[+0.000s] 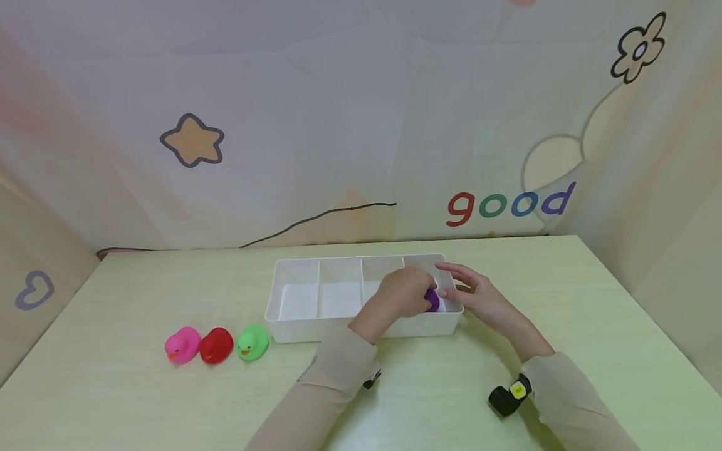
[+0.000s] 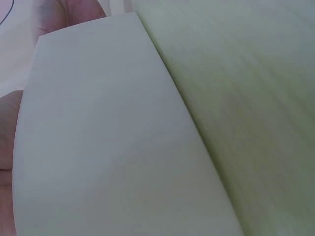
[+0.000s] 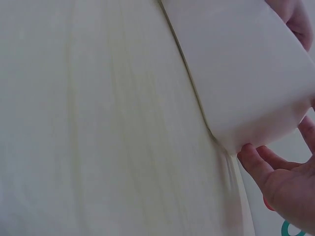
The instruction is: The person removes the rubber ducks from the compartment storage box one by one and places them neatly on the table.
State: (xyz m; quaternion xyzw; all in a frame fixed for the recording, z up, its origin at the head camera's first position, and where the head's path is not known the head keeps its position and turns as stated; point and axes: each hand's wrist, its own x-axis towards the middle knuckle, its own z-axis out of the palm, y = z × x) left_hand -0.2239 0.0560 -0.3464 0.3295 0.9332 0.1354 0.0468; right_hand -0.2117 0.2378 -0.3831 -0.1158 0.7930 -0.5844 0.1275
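Observation:
A white divided box [image 1: 316, 330] with a row of compartments sits on the table. My left hand [image 1: 403, 293] reaches across it into the rightmost compartment and grips a small purple object [image 1: 432, 300], mostly hidden by the fingers. At the box's right end, my right hand [image 1: 479, 299] holds the end wall, with thumb and forefinger over the rim. Other fingertips [image 3: 248, 152] touch the outside of that wall near its lower corner. In the left wrist view, the box's front wall [image 2: 108, 128] hides most of the left hand.
Left of the box, a pink duck [image 1: 183, 345], a red duck [image 1: 217, 346] and a green duck [image 1: 252, 342] stand in a row on the pale table [image 1: 113, 401]. A printed curtain [image 1: 338, 125] hangs behind the table. The other visible compartments hold nothing.

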